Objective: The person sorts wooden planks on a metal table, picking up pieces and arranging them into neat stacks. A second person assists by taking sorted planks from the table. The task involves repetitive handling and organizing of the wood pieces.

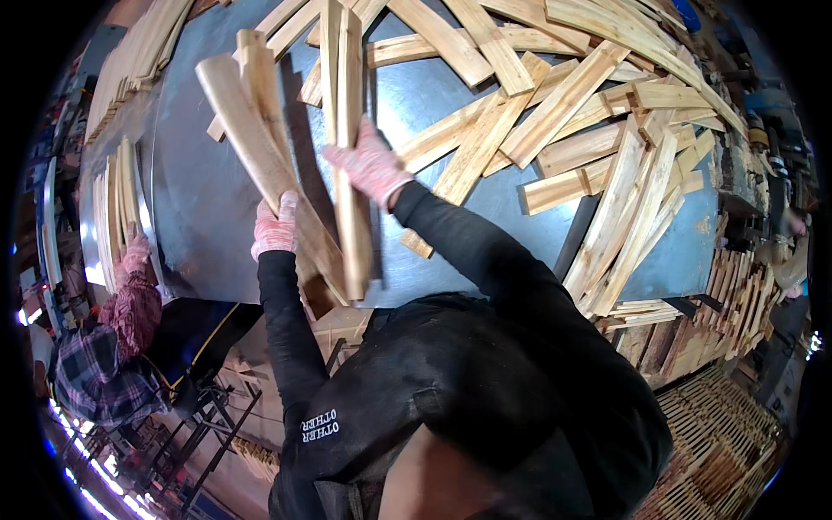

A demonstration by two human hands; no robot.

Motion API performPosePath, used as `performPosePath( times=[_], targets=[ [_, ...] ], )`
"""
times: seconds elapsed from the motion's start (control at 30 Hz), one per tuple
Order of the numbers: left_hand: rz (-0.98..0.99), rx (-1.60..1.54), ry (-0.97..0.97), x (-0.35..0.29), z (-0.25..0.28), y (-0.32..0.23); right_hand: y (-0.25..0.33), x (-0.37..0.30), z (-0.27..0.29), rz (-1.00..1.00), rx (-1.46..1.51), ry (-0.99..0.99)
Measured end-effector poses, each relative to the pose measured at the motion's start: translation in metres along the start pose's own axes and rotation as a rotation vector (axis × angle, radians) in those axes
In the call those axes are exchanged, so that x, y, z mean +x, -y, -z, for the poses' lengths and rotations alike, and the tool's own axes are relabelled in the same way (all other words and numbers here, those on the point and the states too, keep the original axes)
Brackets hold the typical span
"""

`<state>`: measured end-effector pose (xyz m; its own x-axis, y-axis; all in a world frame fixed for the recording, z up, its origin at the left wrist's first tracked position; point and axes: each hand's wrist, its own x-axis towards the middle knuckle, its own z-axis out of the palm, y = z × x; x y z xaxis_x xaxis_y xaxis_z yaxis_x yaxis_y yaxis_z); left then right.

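My left hand [276, 227], in a pinkish knitted glove, is closed round the lower part of a long pale wooden board [251, 130]. A second wooden board [262, 82] lies against it, partly hidden behind. To the right, my gloved right hand [374, 166] grips another wooden board [349, 204] that stands roughly on its edge, its thumb across the near face. A thinner board [330, 61] runs alongside that one. All of these are over the grey metal table [195, 199], their lower ends close to its front edge.
Loose boards [485, 130] lie heaped across the table's far and right parts. Several boards lean in a bundle [626, 217] at the front right. At the left, another person's gloved hand [136, 254] touches upright boards [121, 195]. Stacked wood [724, 433] stands at the lower right.
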<state>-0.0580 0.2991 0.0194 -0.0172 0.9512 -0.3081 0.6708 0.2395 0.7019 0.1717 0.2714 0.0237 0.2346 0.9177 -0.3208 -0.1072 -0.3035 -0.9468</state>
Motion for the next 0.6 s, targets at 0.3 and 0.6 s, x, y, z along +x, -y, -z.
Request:
performPosePath(
  times=[0.3, 0.6],
  targets=[
    [0.151, 0.427, 0.065, -0.052, -0.030, -0.009, -0.020, -0.061, 0.095, 0.578, -1.256, 0.593],
    [0.152, 0.487, 0.049, -0.070, -0.029, -0.006, 0.051, -0.044, 0.102, 0.679, -1.416, 0.551]
  ],
)
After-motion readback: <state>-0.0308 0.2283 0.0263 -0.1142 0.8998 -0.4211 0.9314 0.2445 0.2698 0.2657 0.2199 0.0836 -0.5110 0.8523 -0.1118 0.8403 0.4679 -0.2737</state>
